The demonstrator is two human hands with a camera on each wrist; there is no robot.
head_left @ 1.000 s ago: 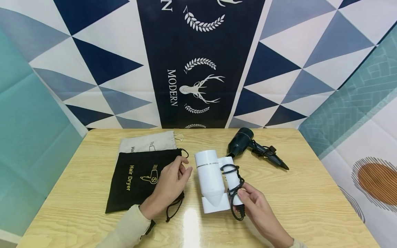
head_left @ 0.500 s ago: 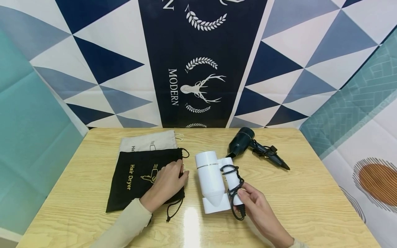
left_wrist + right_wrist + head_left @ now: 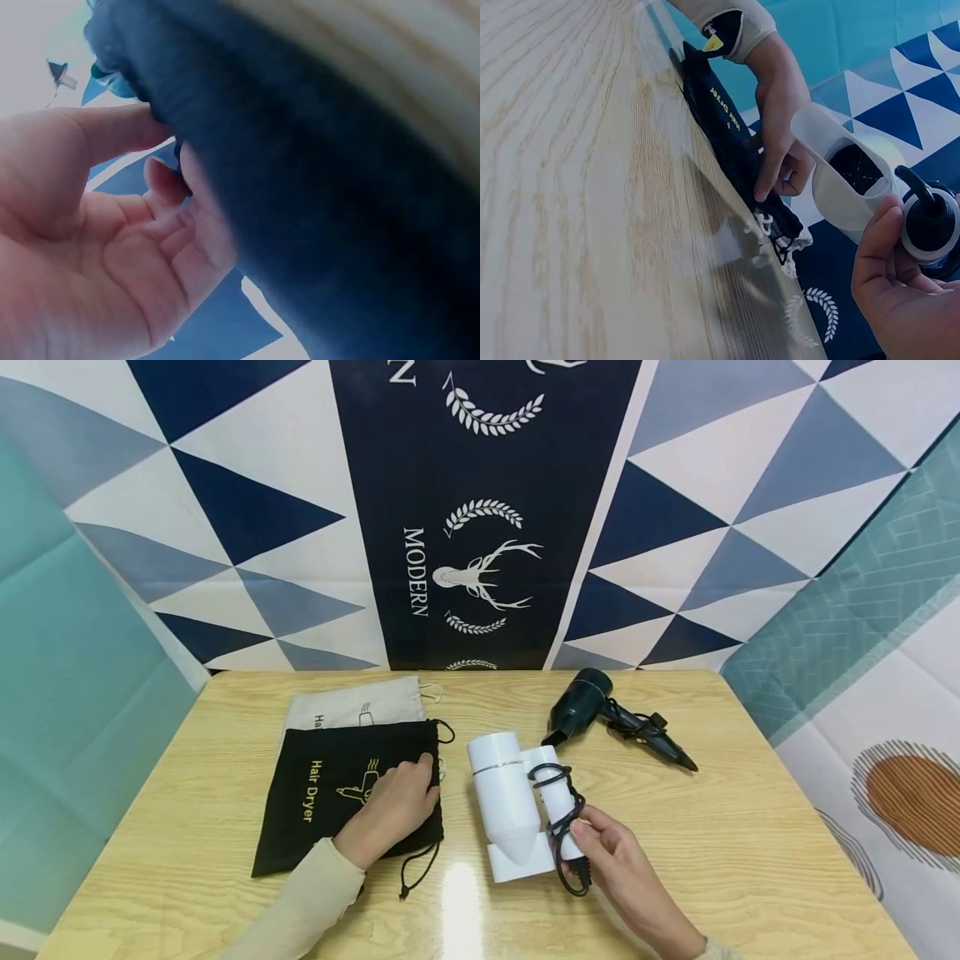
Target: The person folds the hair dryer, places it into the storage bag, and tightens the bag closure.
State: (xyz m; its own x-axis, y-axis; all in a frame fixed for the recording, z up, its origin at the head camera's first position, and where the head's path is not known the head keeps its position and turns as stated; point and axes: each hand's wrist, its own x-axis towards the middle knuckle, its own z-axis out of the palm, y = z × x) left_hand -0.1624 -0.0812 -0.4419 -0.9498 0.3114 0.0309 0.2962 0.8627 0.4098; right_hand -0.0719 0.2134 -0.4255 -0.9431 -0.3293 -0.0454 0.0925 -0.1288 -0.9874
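My left hand (image 3: 393,806) lies over the right part of a black drawstring bag (image 3: 296,810) printed "Hair Dryer". Thumb and fingers pinch the bag's mouth edge; in the left wrist view the dark cloth (image 3: 322,172) runs between them. A white hair dryer (image 3: 508,806), its handle folded alongside the barrel, is gripped by my right hand (image 3: 626,864) at the handle's end. Its black cord (image 3: 564,827) winds round that handle. In the right wrist view the dryer's open nozzle (image 3: 855,169) faces the camera.
A light grey drawstring bag (image 3: 390,697) lies partly under the black one. Behind the white dryer lies a black hair dryer (image 3: 581,702), cord wrapped round its handle. The wooden table (image 3: 735,877) meets a patterned wall cloth (image 3: 480,585) at the back.
My left hand has come down onto the black bag and taken its mouth edge. My right hand and the white hair dryer have barely moved.
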